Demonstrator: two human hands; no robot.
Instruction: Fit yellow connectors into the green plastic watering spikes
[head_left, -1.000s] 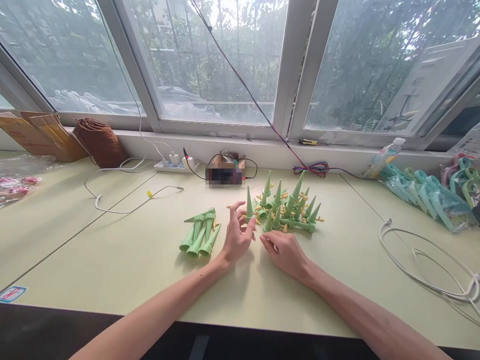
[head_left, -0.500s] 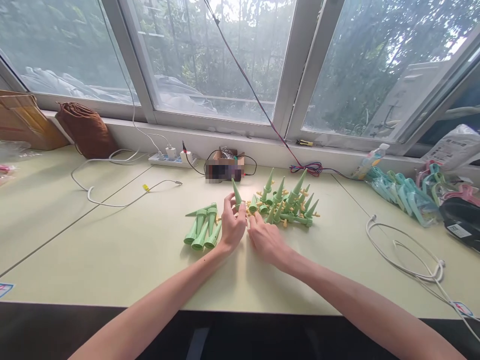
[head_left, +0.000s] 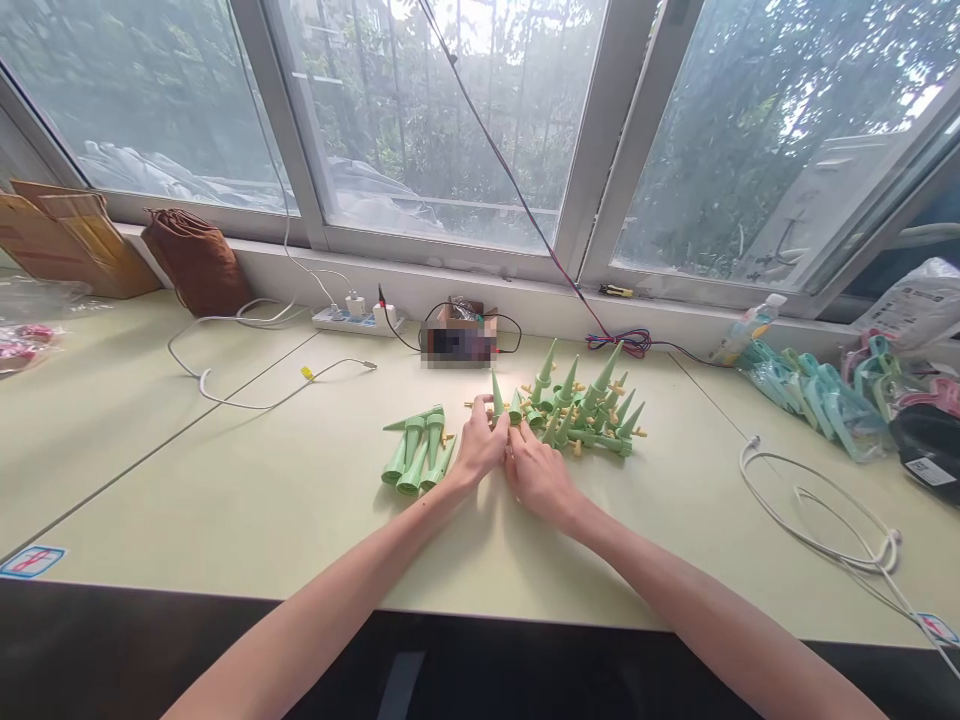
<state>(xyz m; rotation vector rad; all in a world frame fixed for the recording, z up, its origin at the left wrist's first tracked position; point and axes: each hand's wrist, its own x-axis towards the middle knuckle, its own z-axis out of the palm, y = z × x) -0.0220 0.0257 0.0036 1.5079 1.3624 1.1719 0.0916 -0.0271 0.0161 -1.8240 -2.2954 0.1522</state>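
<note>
One green cone [head_left: 497, 393], smooth and tapered, stands upright in the grip of the left hand [head_left: 484, 442], at twelve o'clock from its palm. The right hand [head_left: 540, 476] lies palm down, fingers bent, tips close beside the left's; I cannot tell whether it pinches anything. At nine o'clock from the left hand, six cones [head_left: 415, 450] show, round-mouthed; at one o'clock from the right, a spiky heap [head_left: 592, 405] with yellow stubs, too overlapped to count

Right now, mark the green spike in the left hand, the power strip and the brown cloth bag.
Green spike [head_left: 497, 396]: head view, tapering cone.
Power strip [head_left: 360, 328]: head view, front side.
Brown cloth bag [head_left: 199, 268]: head view, mid-body.
</note>
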